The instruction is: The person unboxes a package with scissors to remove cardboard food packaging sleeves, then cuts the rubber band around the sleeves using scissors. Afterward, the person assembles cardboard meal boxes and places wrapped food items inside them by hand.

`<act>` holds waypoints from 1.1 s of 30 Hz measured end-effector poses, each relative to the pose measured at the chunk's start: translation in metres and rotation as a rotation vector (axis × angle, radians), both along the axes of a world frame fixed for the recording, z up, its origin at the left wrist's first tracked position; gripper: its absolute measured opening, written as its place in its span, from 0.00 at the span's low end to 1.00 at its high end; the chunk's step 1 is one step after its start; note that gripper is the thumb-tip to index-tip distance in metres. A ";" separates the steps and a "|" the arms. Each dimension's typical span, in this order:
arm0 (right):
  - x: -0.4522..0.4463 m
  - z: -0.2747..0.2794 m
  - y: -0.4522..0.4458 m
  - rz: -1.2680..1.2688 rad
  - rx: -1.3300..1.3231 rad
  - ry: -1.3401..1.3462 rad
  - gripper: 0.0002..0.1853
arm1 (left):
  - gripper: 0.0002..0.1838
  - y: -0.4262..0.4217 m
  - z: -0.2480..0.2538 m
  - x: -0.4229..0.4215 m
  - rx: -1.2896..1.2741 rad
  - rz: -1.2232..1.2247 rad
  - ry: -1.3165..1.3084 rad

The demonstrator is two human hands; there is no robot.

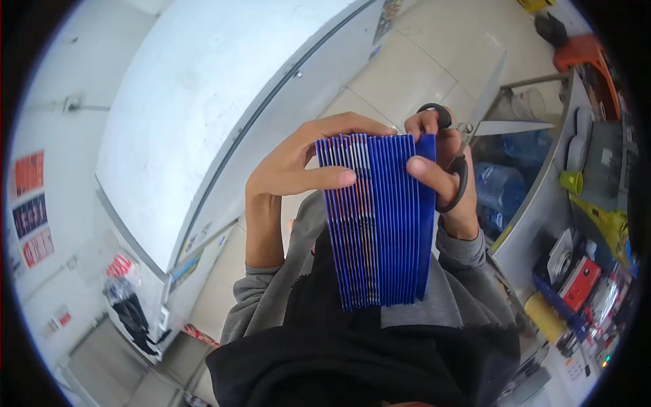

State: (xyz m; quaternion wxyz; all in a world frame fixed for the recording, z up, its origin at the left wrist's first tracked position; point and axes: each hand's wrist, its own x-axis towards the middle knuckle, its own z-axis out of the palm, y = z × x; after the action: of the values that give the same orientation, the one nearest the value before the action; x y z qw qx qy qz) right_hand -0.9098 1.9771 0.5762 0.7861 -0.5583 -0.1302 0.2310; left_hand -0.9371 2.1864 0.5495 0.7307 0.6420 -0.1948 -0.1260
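Blue stack (380, 224) stood between left fingers (346, 123), gripping its left side, and right fingers (424, 123), gripping its right, threaded through scissors (465, 129); even pressure, blades (508, 127) pointed away, suited it.

Posters (32, 216) hang on a white wall (68, 163); opposite are plastic bottles (498, 186) and 1 lime cup (571, 182).

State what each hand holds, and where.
Left hand: the blue stack, upper left side. Right hand: the stack's upper right side, plus scissors by their handles.
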 end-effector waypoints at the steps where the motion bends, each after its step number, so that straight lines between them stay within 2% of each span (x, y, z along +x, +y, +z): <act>1: 0.008 0.001 0.002 -0.028 -0.060 -0.030 0.17 | 0.30 0.001 -0.003 0.015 -0.004 -0.030 0.001; 9: 0.083 -0.011 -0.014 -0.178 -0.036 0.099 0.18 | 0.31 -0.005 -0.022 0.117 -0.047 -0.194 0.064; 12: 0.119 -0.003 -0.026 -0.392 -0.097 0.031 0.15 | 0.31 -0.019 -0.024 0.157 -0.059 -0.204 0.081; 16: 0.175 -0.007 -0.065 -0.277 -0.215 -0.147 0.16 | 0.32 -0.045 -0.019 0.221 -0.015 -0.265 0.046; 18: 0.205 0.005 -0.070 -0.298 -0.099 0.029 0.16 | 0.31 -0.065 -0.013 0.258 -0.034 -0.306 0.063; 21: 0.255 0.009 -0.090 -0.316 -0.125 -0.088 0.18 | 0.30 -0.087 -0.010 0.316 -0.006 -0.349 0.030; 26: 0.329 0.004 -0.123 -0.369 -0.035 0.001 0.18 | 0.34 -0.118 -0.012 0.403 0.020 -0.402 -0.034; 28: 0.354 -0.002 -0.132 -0.485 -0.225 -0.225 0.19 | 0.34 -0.126 -0.014 0.428 0.038 -0.403 -0.025; 33: 0.408 -0.004 -0.142 -0.560 -0.254 -0.235 0.20 | 0.34 -0.141 -0.015 0.489 -0.003 -0.439 -0.001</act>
State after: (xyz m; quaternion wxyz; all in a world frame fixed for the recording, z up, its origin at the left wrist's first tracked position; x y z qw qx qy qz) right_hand -0.5016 1.8351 0.5724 0.7229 -0.6887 -0.0313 -0.0457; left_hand -0.4482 2.0455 0.5342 0.6865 0.5832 -0.3307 -0.2814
